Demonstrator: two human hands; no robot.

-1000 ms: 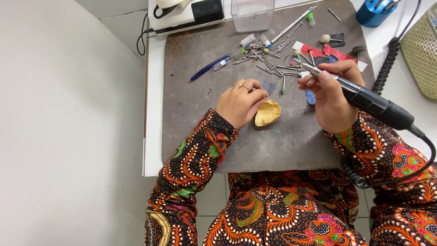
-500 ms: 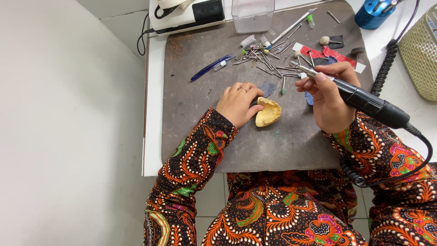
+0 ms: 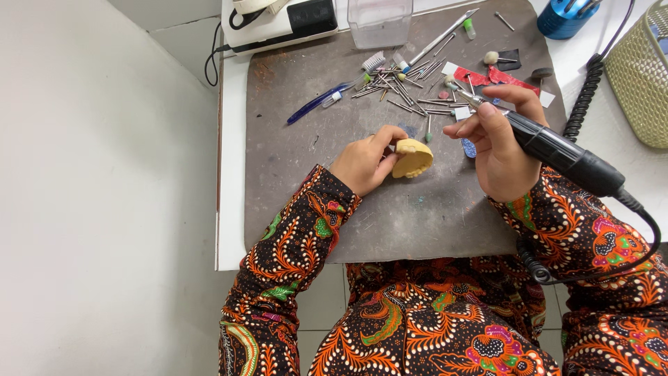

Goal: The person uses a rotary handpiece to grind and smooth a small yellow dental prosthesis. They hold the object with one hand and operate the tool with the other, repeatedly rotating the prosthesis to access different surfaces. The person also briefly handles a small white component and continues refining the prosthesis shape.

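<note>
Grey mat (image 3: 390,209), left hand (image 3: 365,161) pinching yellow cast (image 3: 412,159), right hand (image 3: 501,150) gripping handpiece (image 3: 557,152), tip up-left.

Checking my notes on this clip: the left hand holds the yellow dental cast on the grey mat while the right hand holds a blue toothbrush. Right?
Not quite. In the head view the right hand holds a black rotary handpiece; the blue toothbrush lies untouched on the grey mat. The left hand does hold the yellow dental cast.

A blue toothbrush (image 3: 316,103) lies beside scattered metal burs (image 3: 410,90).
</note>
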